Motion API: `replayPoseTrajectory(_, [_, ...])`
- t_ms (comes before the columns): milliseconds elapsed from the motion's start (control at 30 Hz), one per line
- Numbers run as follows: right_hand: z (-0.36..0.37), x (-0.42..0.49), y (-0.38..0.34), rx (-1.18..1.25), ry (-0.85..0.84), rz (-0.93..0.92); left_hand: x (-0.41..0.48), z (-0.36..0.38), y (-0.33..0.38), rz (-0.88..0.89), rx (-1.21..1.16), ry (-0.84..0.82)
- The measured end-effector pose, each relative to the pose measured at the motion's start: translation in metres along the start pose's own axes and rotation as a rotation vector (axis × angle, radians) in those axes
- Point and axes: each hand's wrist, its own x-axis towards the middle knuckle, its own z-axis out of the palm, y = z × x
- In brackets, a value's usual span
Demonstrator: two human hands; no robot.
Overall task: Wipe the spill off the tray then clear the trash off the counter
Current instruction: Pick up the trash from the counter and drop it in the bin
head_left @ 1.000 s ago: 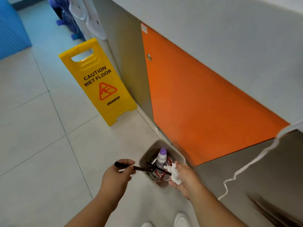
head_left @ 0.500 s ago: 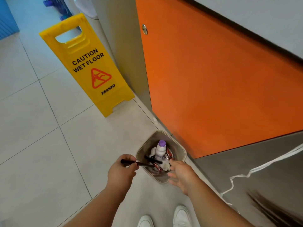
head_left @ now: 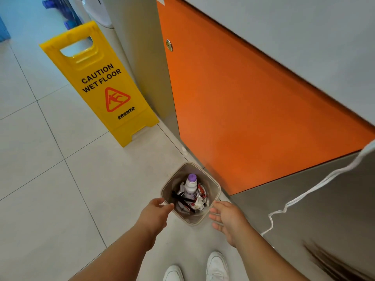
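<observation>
Now trash (head_left: pixel 189 196) lies in bin (head_left: pixel 213 214) between left hand (head_left: pixel 155 214) and right hand (head_left: pixel 228 219).

The left hand (head_left: pixel 155 216) hovers, fingers loosely curved and empty, at the near left rim of a small beige rounded-square plastic waste bin (head_left: pixel 172 184). The right hand (head_left: pixel 228 221) spreads empty at the near right rim. Just beyond both hands, inside the bin, lie a white plastic bottle with a purple cap (head_left: pixel 191 185), thin black sticks (head_left: pixel 181 199), crumpled white tissue (head_left: pixel 199 204) and a red wrapper (head_left: pixel 200 188). Well beyond the left hand stands a yellow folding wet-floor sign (head_left: pixel 101 84).
</observation>
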Motion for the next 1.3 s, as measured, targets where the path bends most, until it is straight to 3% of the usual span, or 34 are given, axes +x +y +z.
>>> replayPoseTrajectory(400, [-0.003,-0.12,-0.068,-0.041,-0.028,-0.161,-0.104,-0.031,0.064,0.197,0.092,-0.083])
replayPoseTrajectory(833, [-0.047,-0.306,-0.113,-0.482,0.028,-0.584,-0.222,-0.073,0.102,0.413,0.353,-0.21])
replayPoseTrajectory(1033, [-0.095,-0.384,-0.105,-0.543,0.17,-0.7,-0.27,-0.07,0.117,0.507,0.475,-0.292])
replayPoseTrajectory(1300, [-0.169,-0.46,-0.087,-0.398,0.415,-0.768,-0.322,-0.031,0.14,0.687,0.577,-0.399])
